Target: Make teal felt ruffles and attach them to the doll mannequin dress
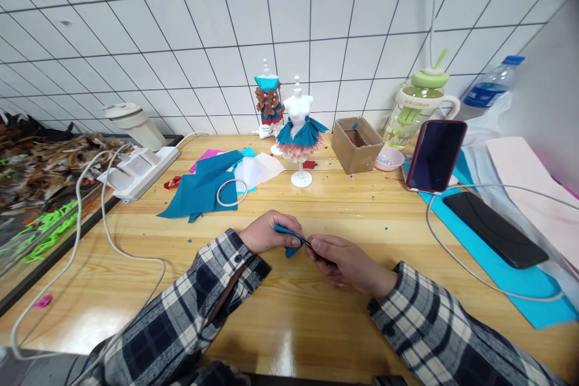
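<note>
My left hand (pixel 270 233) pinches a small folded piece of teal fabric (pixel 292 251) above the table's middle. Close beside it, my right hand (pixel 346 258) is closed around a thin dark tool (pixel 309 244) whose tip meets the fabric's edge. Most of that tool is hidden by my fingers, so its exact kind is unclear. Beyond my hands stands a small white dress form (pixel 298 107) wearing a teal and pink ruffled skirt (pixel 302 140). Left of it lies a larger teal cloth (pixel 203 187) with a white ring (pixel 232 193) on top.
A second dressed form (pixel 268 99) stands behind. Rightward are a cardboard box (pixel 357 154), pink dish (pixel 389 158), propped phone (pixel 435 157), drink jug (pixel 414 111) and flat black phone (pixel 495 229). A power strip (pixel 145 172) and loose cables (pixel 106 229) lie left.
</note>
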